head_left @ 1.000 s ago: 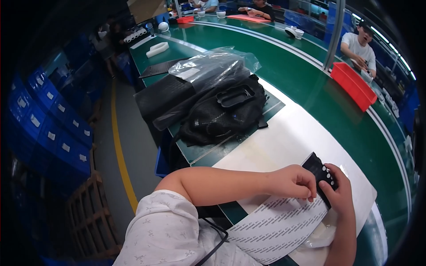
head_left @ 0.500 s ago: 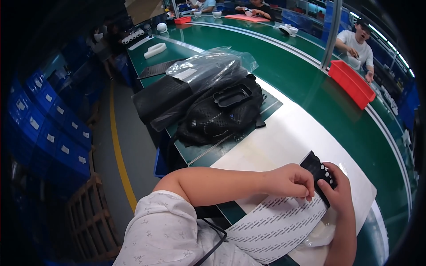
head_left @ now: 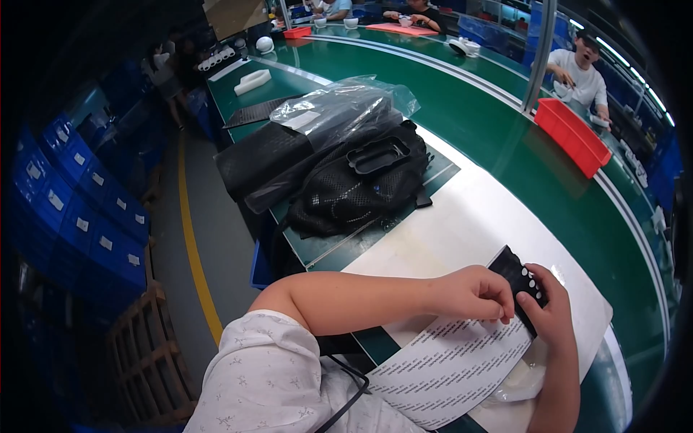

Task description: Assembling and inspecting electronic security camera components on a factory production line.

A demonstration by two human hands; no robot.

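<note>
My right hand (head_left: 553,309) grips a flat black piece (head_left: 507,268) with a row of white round dots along its right edge. The thumb lies over its face and the fingers curl behind. Across from it, my left hand (head_left: 473,294) is closed in a pinch at the piece's left side, its fingertips just over a white sheet (head_left: 451,372) printed with rows of small dark marks. Whatever sits between those fingertips is too small to make out. The sheet slopes from the black piece toward my lap. Beside my right wrist lies a crumpled clear plastic bag (head_left: 521,381).
A white board (head_left: 462,216) covers the near table. Beyond it are a heap of black mesh parts (head_left: 346,191), black sheets (head_left: 263,159) and a clear plastic bag (head_left: 346,105). A red bin (head_left: 570,137) stands on the right past the green conveyor (head_left: 462,108); a co-worker (head_left: 581,76) is behind it.
My left hand has shifted very slightly at the edge of the black piece. The right hand stays in place. The co-worker at the right has moved their hands.
</note>
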